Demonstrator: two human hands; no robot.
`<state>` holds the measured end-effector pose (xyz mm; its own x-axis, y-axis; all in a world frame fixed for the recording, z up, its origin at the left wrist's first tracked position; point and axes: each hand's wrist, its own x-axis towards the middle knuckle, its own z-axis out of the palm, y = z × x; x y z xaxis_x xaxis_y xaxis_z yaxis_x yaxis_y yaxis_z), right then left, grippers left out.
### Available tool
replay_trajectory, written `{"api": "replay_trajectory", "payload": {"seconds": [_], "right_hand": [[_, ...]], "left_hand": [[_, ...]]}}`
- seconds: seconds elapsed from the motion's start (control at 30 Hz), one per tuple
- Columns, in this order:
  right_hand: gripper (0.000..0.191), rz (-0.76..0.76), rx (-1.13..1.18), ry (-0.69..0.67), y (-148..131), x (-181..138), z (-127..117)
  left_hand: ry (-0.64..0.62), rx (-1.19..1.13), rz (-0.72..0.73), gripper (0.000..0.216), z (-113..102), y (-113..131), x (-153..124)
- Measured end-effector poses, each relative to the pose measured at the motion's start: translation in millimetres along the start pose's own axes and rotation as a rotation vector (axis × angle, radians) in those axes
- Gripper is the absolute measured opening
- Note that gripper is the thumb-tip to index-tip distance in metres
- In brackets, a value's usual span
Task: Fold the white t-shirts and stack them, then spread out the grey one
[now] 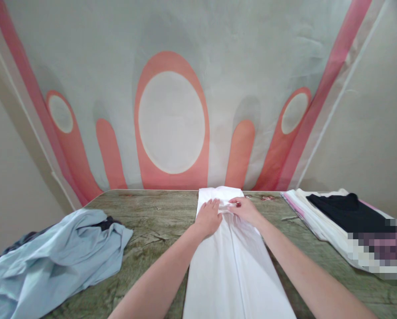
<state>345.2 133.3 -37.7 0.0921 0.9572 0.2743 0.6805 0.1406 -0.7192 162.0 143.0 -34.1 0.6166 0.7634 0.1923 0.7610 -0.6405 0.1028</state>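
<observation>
A long white garment [230, 274], folded into a narrow strip, runs from the table's far edge towards me. Its exact kind I cannot make out. My left hand [209, 218] lies on the upper left part of it, fingers stretched out and pressing the cloth down. My right hand [247, 210] is at the upper right side, its thumb and fingers closed on a wrinkle of the fabric. Something small and dark red shows at the right fingers. Between the two hands the cloth is creased, and beyond them its end lies at the far edge.
On the left, a loose heap of light blue clothing [68, 252] lies with dark cloth under it. A stack of flat garments with a black one [348, 212] on top is at the right. The wood-patterned table [152, 221] ends against a patterned wall hanging [172, 177].
</observation>
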Motion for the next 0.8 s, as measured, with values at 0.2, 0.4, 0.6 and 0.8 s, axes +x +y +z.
{"api": "replay_trajectory", "payload": {"seconds": [0.2, 0.4, 0.6, 0.8], "right_hand": [[0.021, -0.263, -0.208, 0.073, -10.1, -4.2, -14.0], [0.023, -0.366, -0.426, 0.032, -15.2, -7.9, -27.5], [0.034, -0.256, -0.262, -0.303, 10.0, 4.8, -34.5], [0.029, -0.018, -0.122, -0.153, 31.3, 11.3, -47.2]], "left_hand": [[0.036, 0.024, -0.027, 0.061, 0.6, 0.5, -1.0], [-0.017, 0.055, 0.02, 0.058, 2.6, -2.9, 0.0], [-0.053, 0.059, 0.072, 0.053, 0.1, -7.6, -0.1], [-0.069, 0.052, 0.054, 0.049, -3.2, -4.2, -2.1]]}}
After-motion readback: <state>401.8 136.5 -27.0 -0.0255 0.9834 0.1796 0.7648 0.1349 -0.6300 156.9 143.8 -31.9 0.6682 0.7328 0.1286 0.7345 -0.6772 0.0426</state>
